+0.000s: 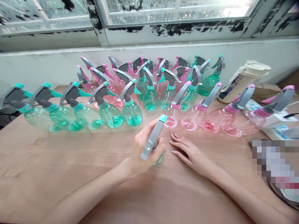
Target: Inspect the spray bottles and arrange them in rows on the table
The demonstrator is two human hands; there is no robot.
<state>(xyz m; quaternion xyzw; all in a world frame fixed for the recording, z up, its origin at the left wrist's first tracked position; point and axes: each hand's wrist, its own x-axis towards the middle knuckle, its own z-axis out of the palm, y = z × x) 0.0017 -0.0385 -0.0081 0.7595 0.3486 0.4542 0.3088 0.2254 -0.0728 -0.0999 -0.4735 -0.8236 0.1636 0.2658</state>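
My left hand [143, 152] is wrapped round a teal spray bottle [154, 138] with a grey trigger head, standing on the wooden table [70, 174] near the middle. Only a bit of the bottle's green body shows below my fingers. My right hand [189, 152] lies flat on the table just to the right of it, fingers stretched out and holding nothing. Behind both hands stand several rows of spray bottles: teal ones [109, 109] to the left and centre, pink ones [211, 109] to the right and at the back.
A white wall [46, 65] and a window with peeling paint [163, 28] close off the far side. A cream tumbler [243, 79] stands at the right, white boxes [277, 121] beside it. A blurred patch [275, 165] covers something at the right edge.
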